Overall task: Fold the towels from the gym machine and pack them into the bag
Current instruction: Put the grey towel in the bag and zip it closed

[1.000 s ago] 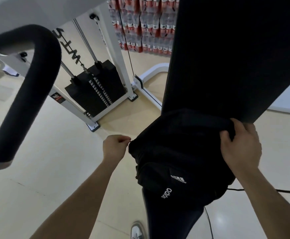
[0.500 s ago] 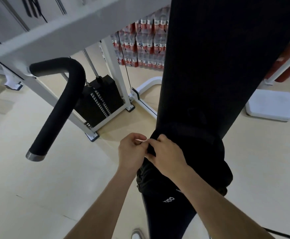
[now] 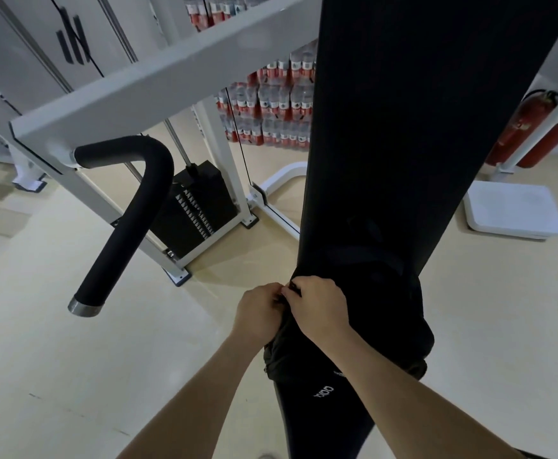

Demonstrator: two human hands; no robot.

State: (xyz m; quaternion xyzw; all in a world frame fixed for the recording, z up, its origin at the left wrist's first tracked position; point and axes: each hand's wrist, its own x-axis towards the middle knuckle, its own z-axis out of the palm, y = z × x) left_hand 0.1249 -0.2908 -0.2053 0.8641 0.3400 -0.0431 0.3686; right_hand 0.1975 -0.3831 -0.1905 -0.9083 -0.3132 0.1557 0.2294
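Moved: right hand (image 3: 317, 309) has left the far right end of the black soft fabric bag (image 3: 397, 319) and now meets the left hand (image 3: 261, 309) at the bag's left corner; view has tilted up.
Left hand: fingers curled, tips pinched at the bag's corner edge and touching the right hand; the exact bit pinched is too small to tell.
Right hand: fingers curled over the corner fabric, gripping it.
Bag: lies at the near end of the long black padded bench (image 3: 420, 127), white lettering facing down-frame.
Left of bench: curved black foam-covered handle (image 3: 128, 220) on a white steel beam (image 3: 171, 77), black weight stack (image 3: 198, 207) behind it.
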